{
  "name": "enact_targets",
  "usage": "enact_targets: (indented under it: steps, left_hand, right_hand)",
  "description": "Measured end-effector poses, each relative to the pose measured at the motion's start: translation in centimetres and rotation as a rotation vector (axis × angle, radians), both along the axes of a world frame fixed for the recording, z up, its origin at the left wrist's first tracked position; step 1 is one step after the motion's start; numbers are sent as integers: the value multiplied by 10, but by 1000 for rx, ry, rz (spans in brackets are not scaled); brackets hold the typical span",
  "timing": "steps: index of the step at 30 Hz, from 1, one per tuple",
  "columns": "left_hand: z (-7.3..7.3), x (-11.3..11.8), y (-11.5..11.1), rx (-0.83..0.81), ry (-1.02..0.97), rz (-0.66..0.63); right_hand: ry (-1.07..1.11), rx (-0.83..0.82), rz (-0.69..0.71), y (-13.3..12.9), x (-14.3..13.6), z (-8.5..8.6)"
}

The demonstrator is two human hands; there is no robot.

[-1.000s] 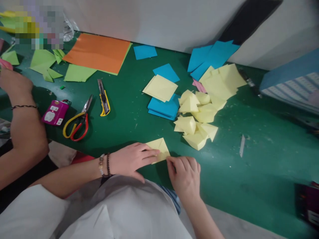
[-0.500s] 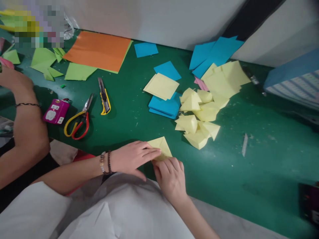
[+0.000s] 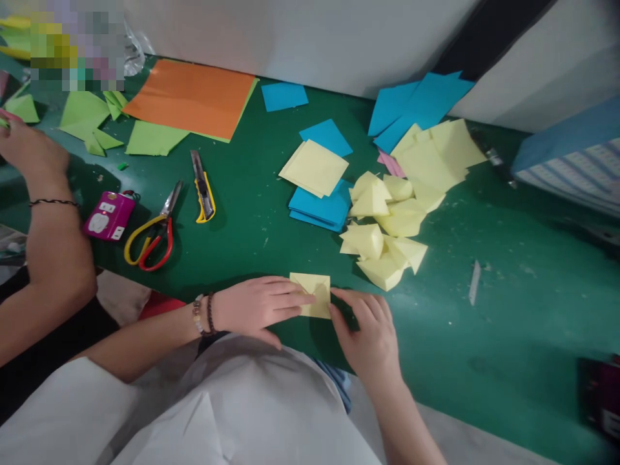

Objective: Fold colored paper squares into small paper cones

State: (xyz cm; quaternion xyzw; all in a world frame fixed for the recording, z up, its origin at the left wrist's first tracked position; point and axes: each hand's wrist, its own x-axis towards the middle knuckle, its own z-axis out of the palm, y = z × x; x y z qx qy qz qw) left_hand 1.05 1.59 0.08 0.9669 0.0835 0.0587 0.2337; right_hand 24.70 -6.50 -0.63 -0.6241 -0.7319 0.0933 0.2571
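A small square of pale yellow paper (image 3: 321,285) with fold creases lies at the table's near edge. My left hand (image 3: 259,305) rests flat, fingers stretched out, their tips over the paper's left and middle part. At the paper's right edge is my right hand (image 3: 371,332), its thumb and index finger apart and by the edge. Its other fingers are curled. Beyond the hands, a stack of pale yellow squares (image 3: 314,168) partly covers a stack of blue squares (image 3: 322,210). Several folded yellow paper pieces (image 3: 382,258) are heaped just to the right.
On the left lie scissors (image 3: 157,236), a yellow utility knife (image 3: 204,194) and a purple box (image 3: 110,216). Orange paper (image 3: 194,97) lies at the back. A co-worker's arm (image 3: 53,239) reaches in at the left. A loose blade-like strip (image 3: 475,282) lies right on the green table (image 3: 513,336).
The yellow paper has turned from a diamond to a square-on position. My right hand has moved right, off the paper's near corner, to its right edge. My left hand has barely moved.
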Motion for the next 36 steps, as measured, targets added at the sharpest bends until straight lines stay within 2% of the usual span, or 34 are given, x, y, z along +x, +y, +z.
enact_targets:
  steps: [4,8,10,14,15,17,21,23,26,28,29,31,33,36]
  left_hand:
    - [-4,-3,1,37,-66,-31]
    - [-4,-11,-2,62,-168,49]
    - [-2,-13,-6,53,-207,176]
    - [2,-6,-15,-6,-88,629]
    - [3,-2,-16,-21,-48,711]
    - [4,6,-17,-39,-1,787]
    - [6,17,-11,-92,0,794]
    - [8,19,-4,-204,-60,783]
    - [12,18,11,-592,-205,764]
    - [16,15,21,-869,-253,757]
    - [19,14,26,-948,-254,753]
    - [23,10,34,-976,-234,757]
    - [28,8,40,-909,-200,740]
    - [30,8,47,-743,-134,600]
  right_hand:
    - [40,-14,-7,1,-5,-2]
    - [12,13,46,9,-6,1]
    - [-29,23,112,16,-5,3]
    - [-129,-9,184,31,-2,3]
    - [-146,-19,196,35,-1,2]
    - [-163,-32,230,42,1,2]
    - [-100,-81,274,55,5,7]
    - [5,-198,264,60,6,12]
    - [276,-447,165,66,5,20]
    - [478,-539,61,68,3,23]
    - [570,-570,29,69,1,24]
    - [696,-655,39,69,-1,25]
    - [726,-745,109,69,-2,26]
    - [689,-736,113,70,-4,27]
